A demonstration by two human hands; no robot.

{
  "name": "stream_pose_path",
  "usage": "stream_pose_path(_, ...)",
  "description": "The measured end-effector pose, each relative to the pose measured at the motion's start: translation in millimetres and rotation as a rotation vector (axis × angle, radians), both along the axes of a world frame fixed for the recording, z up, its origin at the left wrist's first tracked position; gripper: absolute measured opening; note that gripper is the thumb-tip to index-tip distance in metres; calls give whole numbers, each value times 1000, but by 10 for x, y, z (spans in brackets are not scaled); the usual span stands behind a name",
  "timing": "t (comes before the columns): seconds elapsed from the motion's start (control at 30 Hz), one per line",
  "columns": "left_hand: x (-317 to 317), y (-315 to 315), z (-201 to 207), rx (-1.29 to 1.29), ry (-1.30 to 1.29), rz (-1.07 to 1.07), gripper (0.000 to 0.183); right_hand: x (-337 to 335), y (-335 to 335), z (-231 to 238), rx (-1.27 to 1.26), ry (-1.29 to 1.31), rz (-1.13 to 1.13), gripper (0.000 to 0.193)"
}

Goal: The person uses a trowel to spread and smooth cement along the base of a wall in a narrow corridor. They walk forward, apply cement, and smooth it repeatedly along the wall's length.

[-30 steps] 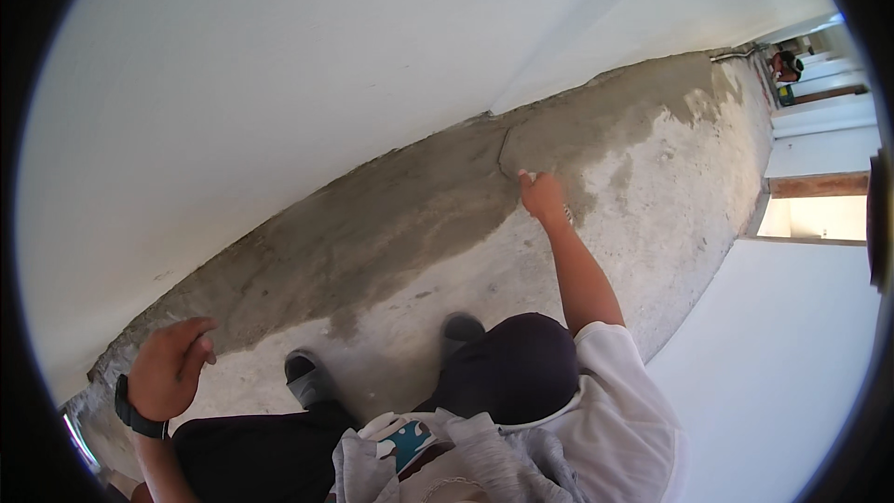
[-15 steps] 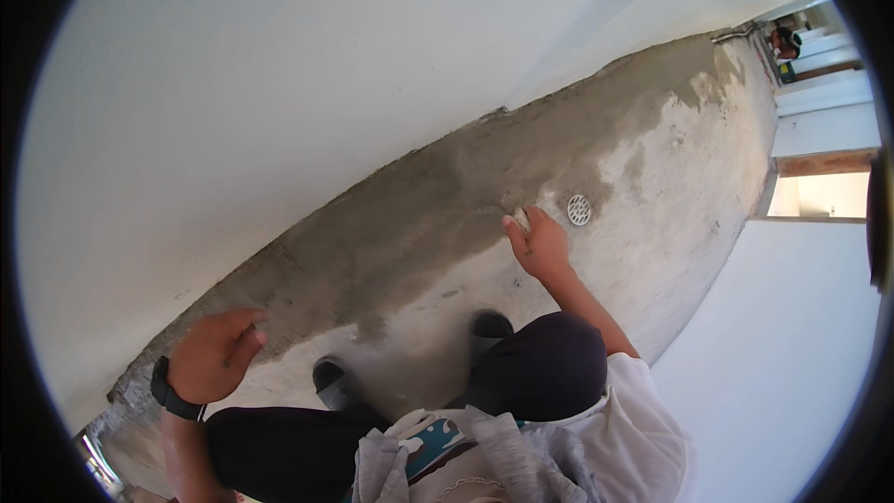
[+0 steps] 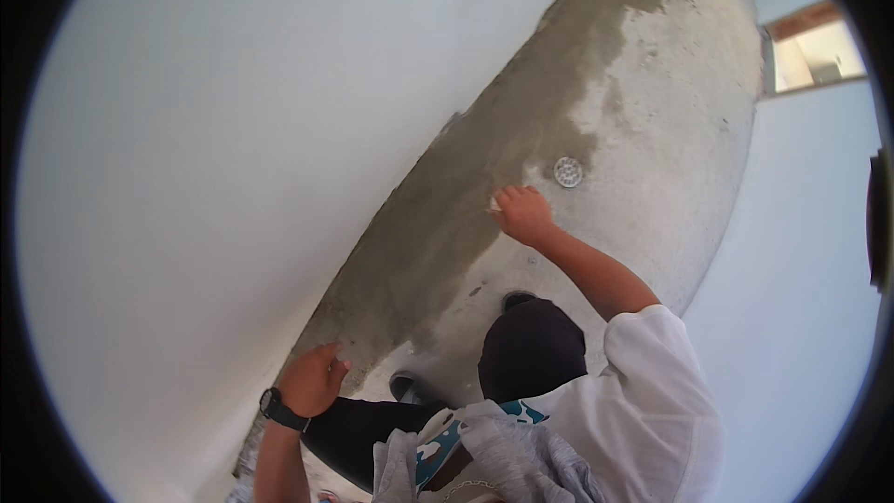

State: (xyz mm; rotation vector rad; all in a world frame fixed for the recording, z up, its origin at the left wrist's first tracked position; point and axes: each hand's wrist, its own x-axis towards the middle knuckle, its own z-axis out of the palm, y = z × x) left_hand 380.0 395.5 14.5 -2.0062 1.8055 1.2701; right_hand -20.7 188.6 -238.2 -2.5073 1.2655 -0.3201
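Note:
My right hand (image 3: 524,214) is closed around a small pale piece (image 3: 495,206); most of it is hidden under my fingers, so its kind cannot be made out. It rests at the border of a wide dark, damp-looking cement strip (image 3: 438,196), just beside a round perforated drain cover (image 3: 567,172). My left hand (image 3: 315,380), with a black watch (image 3: 279,407) on the wrist, is loosely bent over the near end of that strip, close to the wall. Its thumb and forefinger are apart, and nothing shows between them.
A white wall (image 3: 233,158) runs along the strip's left side. Pale, dry concrete floor (image 3: 661,168) spreads to the right, up to another white wall (image 3: 792,251) with an opening (image 3: 819,56). My knees and dark shoes (image 3: 405,387) are close below my hands.
The view has turned, so the strip now runs more steeply upward. My right hand stays closed on the pale piece and has shifted slightly away from the drain cover.

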Motion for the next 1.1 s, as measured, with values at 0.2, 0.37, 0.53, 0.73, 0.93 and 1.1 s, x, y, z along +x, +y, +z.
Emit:
stream_pose_path(0.2,-894,-407,1414,34,-91,-178,42,-476,22,1137,665,109,-527,45)
stream_pose_path(0.37,-1577,-954,2568,273,72,-92,40,-1501,697,2373,865,-151,-1359,80)
stream_pose_path(0.53,-1717,-1603,2584,344,113,342,32,-2952,1487,3482,1196,-677,-1624,60)
stream_pose_path(0.73,-1611,-2163,1747,805,240,30,33,-4579,1555,4184,1317,-539,-1762,48)
stream_pose_path(0.93,-3113,-3229,1751,783,-43,542,37,-5770,525,4478,1145,-984,-2069,37)
stream_pose_path(1.1,-4744,-5438,1901,682,-313,-430,32,-6622,-791,4785,961,-1136,-2148,36)
